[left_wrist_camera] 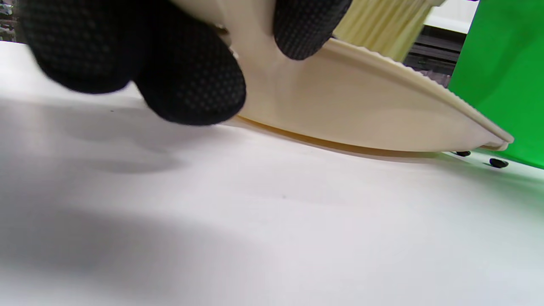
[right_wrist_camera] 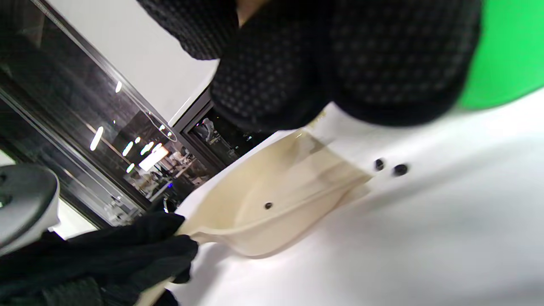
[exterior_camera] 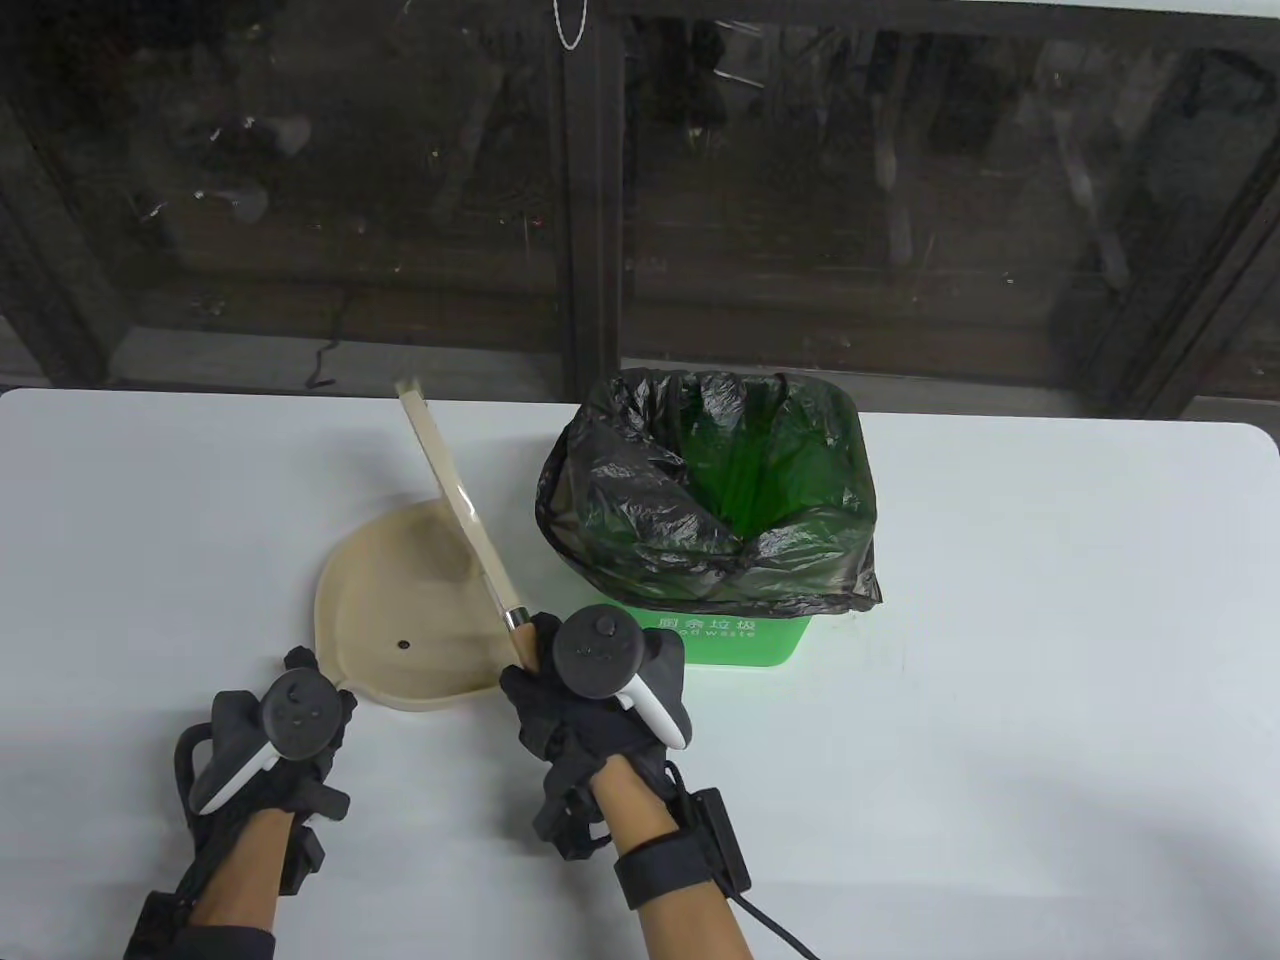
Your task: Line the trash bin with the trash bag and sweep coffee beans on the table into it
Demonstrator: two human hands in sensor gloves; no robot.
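A green trash bin (exterior_camera: 740,640) lined with a black trash bag (exterior_camera: 640,500) stands at mid-table. Left of it lies a beige dustpan (exterior_camera: 400,590) with one coffee bean (exterior_camera: 403,645) inside. My left hand (exterior_camera: 315,680) grips the pan's near edge; its fingers (left_wrist_camera: 191,85) curl over the dustpan (left_wrist_camera: 361,106). My right hand (exterior_camera: 540,645) holds the handle of a beige brush (exterior_camera: 455,490), which slants up over the pan's right side. Two coffee beans (right_wrist_camera: 400,169) lie on the table between the dustpan (right_wrist_camera: 276,199) and the bin (right_wrist_camera: 510,51), also seen as beans (left_wrist_camera: 498,162) in the left wrist view.
The white table (exterior_camera: 1000,700) ends at its far edge against a dark window (exterior_camera: 640,200). A cable (exterior_camera: 770,925) trails from my right wrist.
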